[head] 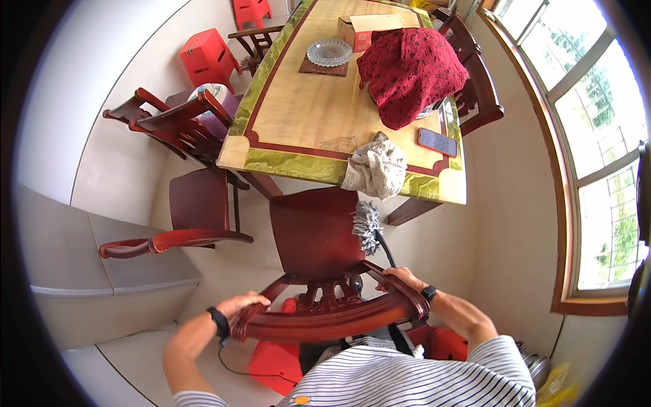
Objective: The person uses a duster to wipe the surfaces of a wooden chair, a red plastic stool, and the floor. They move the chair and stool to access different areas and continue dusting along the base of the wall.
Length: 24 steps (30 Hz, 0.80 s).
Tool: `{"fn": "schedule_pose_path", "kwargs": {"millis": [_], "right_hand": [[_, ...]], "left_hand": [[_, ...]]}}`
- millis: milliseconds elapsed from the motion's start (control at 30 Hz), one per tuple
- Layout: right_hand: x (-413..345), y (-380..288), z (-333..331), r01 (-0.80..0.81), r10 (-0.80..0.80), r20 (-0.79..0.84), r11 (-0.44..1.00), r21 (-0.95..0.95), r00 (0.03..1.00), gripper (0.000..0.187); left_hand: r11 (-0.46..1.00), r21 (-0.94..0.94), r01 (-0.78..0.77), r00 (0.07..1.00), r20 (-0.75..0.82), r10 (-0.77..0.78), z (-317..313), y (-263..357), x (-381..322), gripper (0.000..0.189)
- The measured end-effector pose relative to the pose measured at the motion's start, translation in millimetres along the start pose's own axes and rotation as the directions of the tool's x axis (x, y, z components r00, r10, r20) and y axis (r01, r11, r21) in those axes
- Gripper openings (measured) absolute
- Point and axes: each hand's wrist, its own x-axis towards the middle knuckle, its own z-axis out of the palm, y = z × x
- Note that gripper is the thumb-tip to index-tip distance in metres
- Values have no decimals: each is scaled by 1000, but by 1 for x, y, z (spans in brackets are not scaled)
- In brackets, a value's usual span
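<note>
A dark red wooden chair (318,234) stands right in front of me, its seat towards the table and its curved back rail (330,323) closest to my body. My left hand (244,304) grips the left side of the chair back. On the opposite side, my right hand (405,280) is closed at the backrest's upright. The black handle of a grey, shaggy-headed duster (367,228) runs into that same hand. The duster's head is beside the seat's right edge. A crumpled beige cloth (379,165) hangs partly over the table's front edge.
The table (300,112) carries a phone (437,141), a dark red cloth cover (412,71), a glass dish (329,52) and a cardboard box (363,30). Another wooden chair (198,201) stands left. Red plastic stools (207,57) are at the back left and near my legs. Windows line the right wall.
</note>
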Motion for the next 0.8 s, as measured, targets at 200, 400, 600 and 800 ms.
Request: {"fn": "schedule_pose_path", "kwargs": {"millis": [200, 400, 600, 800], "right_hand": [[7, 2, -44, 51, -45, -39, 986, 158, 998, 41], [30, 0, -47, 101, -90, -48, 927, 362, 995, 38], [18, 4, -17, 54, -12, -76, 818, 573, 997, 53], [-28, 54, -36, 479, -547, -88, 792, -379, 833, 36]], "left_hand": [[984, 127, -121, 992, 2, 122, 9, 94, 62, 31], [983, -9, -185, 982, 27, 185, 0, 157, 82, 37], [685, 29, -728, 682, 137, 718, -44, 113, 131, 44], [632, -686, -360, 900, -77, 428, -25, -85, 189, 47]]}}
